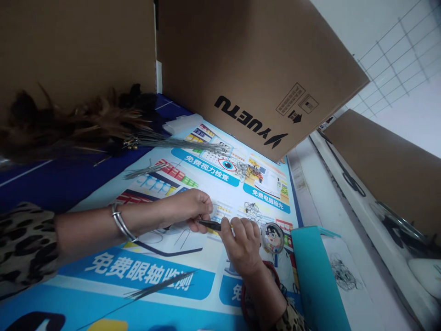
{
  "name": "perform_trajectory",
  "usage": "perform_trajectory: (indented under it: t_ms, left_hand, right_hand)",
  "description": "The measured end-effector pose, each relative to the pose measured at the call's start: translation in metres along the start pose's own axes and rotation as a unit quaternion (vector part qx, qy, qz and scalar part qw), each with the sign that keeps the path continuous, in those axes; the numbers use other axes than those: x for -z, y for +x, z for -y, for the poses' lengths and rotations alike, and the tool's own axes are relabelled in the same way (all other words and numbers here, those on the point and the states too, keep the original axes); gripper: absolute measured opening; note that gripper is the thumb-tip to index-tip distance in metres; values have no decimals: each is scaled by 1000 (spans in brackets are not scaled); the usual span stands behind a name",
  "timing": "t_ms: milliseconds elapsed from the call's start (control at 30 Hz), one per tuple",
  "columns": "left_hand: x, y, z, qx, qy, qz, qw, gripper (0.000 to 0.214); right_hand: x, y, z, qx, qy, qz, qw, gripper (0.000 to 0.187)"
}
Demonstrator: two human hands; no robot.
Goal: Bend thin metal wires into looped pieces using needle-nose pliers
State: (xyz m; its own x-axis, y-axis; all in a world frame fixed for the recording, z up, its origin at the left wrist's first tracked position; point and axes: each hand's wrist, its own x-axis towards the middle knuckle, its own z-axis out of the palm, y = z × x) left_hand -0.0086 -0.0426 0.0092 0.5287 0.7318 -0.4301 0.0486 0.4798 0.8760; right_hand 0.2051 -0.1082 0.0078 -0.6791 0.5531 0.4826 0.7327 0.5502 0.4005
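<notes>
My right hand [243, 241] is closed around a pair of dark pliers [211, 225], their narrow jaws pointing left. The tips reach the fingers of my left hand [195, 209], which pinch what looks like a thin wire, mostly hidden by the fingers. Bent wire pieces [182, 236] lie just below my left hand. Nearer to me rests a bunch of straight wires [160, 285]. Beyond my hands are a small wire bundle [144, 171], a longer one [179, 141] and tangled wire heaps [253, 211].
Brown and black feathers [76, 119] lie at the far left. Cardboard boxes [248, 55] stand behind the printed sheet [206, 317]. A round clear object [273, 237] sits beside my right hand. To its right is a teal box [317, 280], with another wire tangle [344, 273] beyond.
</notes>
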Motion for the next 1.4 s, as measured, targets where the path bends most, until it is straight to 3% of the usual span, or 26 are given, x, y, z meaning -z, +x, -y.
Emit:
perform_trajectory:
  t_ms: [433,733,833,1067,1400]
  left_hand:
    - [-2,-1,0,-7,26,-15,1000,27]
    - [0,0,3,-57,76,-39,995,12]
    - [1,-3,1,-86,121,-59,987,10]
    - [2,-9,-7,-173,251,-80,949,16]
    - [0,-18,-15,-204,335,-72,917,20]
  right_hand:
    - [1,4,0,8,2,4,1000,19]
    - [1,4,5,-30,15,64,997,18]
    - [1,7,6,-47,32,78,995,13]
    - [-5,7,9,-84,81,108,987,23]
    - [-7,5,15,-143,163,113,970,20]
